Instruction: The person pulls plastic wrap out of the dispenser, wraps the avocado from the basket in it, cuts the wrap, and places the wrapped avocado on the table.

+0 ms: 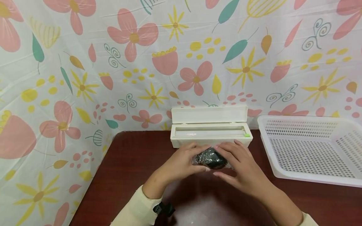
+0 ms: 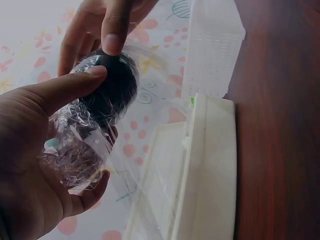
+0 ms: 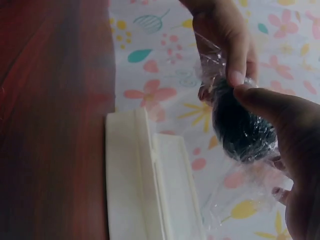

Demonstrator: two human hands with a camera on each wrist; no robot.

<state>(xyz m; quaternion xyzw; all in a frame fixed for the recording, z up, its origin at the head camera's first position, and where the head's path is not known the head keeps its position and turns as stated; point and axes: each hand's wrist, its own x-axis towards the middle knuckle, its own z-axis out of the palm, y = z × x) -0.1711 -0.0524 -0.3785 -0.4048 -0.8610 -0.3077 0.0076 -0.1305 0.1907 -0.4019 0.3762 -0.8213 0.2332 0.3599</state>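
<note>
A dark, rounded object [image 1: 212, 158] wrapped in crinkled clear cling film [image 2: 77, 157] is held up over the table, in front of the cling film dispenser. Its kind is hard to make out through the shiny film. My left hand [image 1: 182, 161] grips one end, thumb on the near side and fingers behind. At the other end, my right hand [image 1: 243, 164] holds it between thumb and fingers. In the right wrist view both thumbs meet on the dark surface [image 3: 239, 122]. Loose film sticks out at the ends, and some fingertips are hidden behind the bundle.
Just beyond the hands stands the white cling film dispenser [image 1: 181, 143], its lid [image 1: 209, 115] raised and a roll [image 1: 209, 133] inside. A green slider [image 1: 247, 135] sits at its right end. To the right is a white perforated basket [image 1: 305, 177]. A flowered cloth [image 1: 198, 40] hangs behind the dark red table [image 1: 127, 163].
</note>
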